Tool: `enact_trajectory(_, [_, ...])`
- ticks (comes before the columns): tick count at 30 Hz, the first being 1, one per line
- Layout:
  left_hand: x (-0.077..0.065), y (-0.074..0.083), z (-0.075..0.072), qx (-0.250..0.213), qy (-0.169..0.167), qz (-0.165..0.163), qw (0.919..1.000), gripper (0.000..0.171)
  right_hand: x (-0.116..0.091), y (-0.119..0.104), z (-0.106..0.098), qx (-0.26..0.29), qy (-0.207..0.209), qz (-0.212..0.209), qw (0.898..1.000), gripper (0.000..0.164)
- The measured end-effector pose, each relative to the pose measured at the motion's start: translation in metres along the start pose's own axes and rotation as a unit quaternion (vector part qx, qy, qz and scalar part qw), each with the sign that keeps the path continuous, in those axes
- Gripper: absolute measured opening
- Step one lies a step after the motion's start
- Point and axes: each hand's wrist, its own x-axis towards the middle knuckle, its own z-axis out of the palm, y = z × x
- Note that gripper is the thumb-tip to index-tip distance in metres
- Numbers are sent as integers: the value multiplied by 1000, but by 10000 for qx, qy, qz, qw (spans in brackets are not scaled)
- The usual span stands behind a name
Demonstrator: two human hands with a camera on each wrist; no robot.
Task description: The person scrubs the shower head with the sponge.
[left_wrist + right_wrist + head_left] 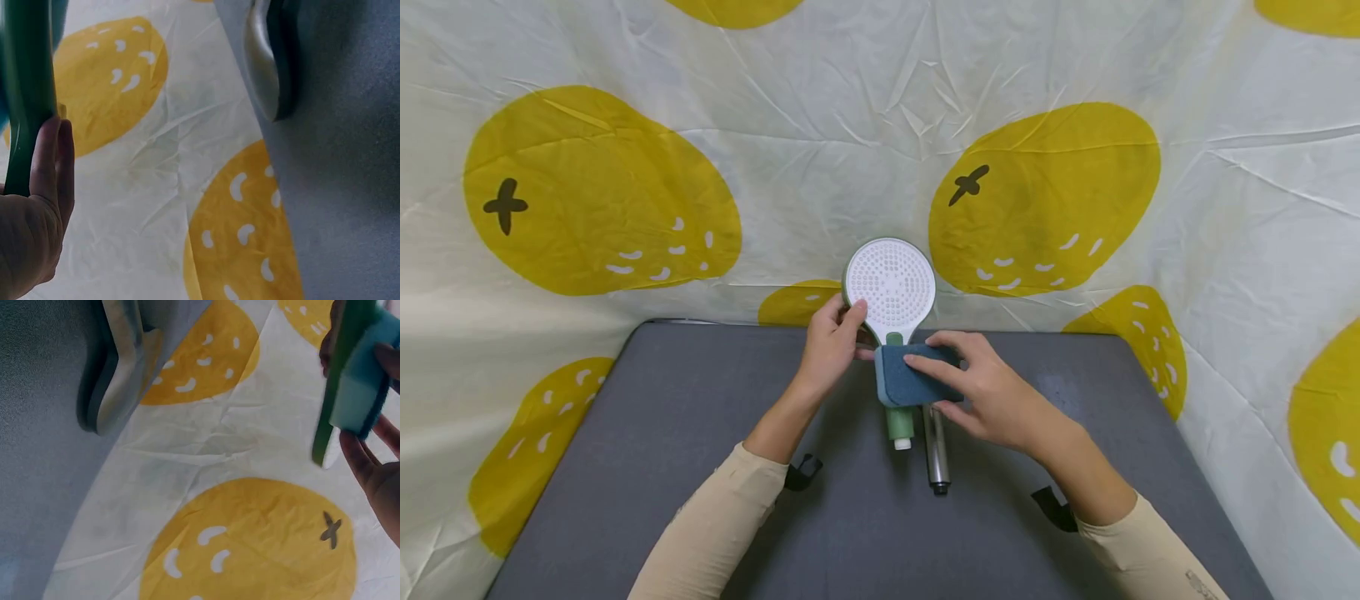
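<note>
A shower head [891, 279] with a round white nozzle face and a green back is held up by my left hand [835, 342]. The thumb lies at the rim of its face; in the left wrist view, the fingers of the left hand [31, 244] lie against the green back of the shower head [28, 81]. My right hand [992, 387] grips a blue sponge [917, 377] in front of the green handle, hiding its middle. In the right wrist view the sponge [357, 400] appears to lie against the shower head [337, 375].
A silver tube [937, 454] with a black tip lies on the dark grey table [647, 450], its upper part hidden behind the right hand and sponge. A pale cloth [820, 167] with yellow fruit prints hangs behind the table and along its sides.
</note>
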Motion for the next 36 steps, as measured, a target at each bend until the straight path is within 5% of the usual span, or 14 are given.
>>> enact_trajectory(7, [1,-2,1,476,123,-35,9988,28,-14,-29,-7,-71,-982,-53,9951,71])
enact_trajectory(14, [1,-5,0,834,233,-155,9961,26,-11,-44,-15,-182,-1439,-80,9894,68])
enact_trajectory(23, [-1,0,0,1135,191,-265,9930,29,11,-27,-6,-1068,-808,280,9906,68])
enact_trajectory(28, [-2,1,1,1657,242,-175,9857,30,23,-22,0,-1771,-476,113,9830,62])
enact_trajectory(33, [-2,1,2,2268,417,63,9730,31,28,-23,1,-1940,-597,41,9792,57])
enact_trajectory(36, [-1,-1,1,2086,447,-5,9770,30,27,-24,0,-1728,-860,109,9811,61])
